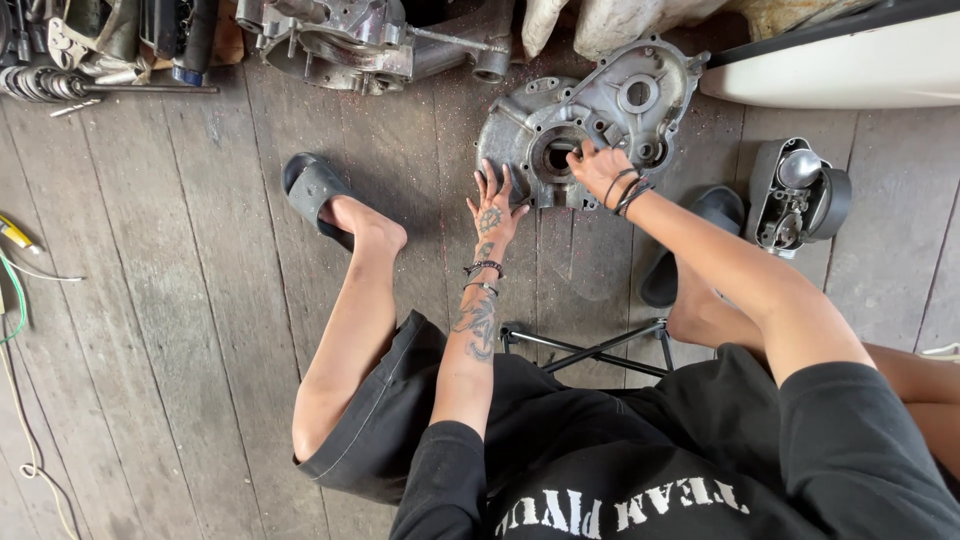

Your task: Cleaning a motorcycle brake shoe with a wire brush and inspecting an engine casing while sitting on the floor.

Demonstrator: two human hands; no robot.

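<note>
A grey metal engine casing (640,100) lies flat on the wooden plank floor (180,300) in front of me. My left hand (494,208), greasy and with fingers spread, rests on the casing's near left edge and holds nothing. My right hand (597,166) sits on the casing beside its round central opening (556,157), fingertips curled at the rim of the hole. Whether those fingers pinch anything is hidden. Bracelets ring both wrists.
Another engine block (350,40) stands at the top centre, springs and tools (60,80) at the top left. A small metal housing (795,195) lies to the right, a white panel (850,70) above it. Wires (20,290) run along the left edge. A black stool frame (590,350) is under me.
</note>
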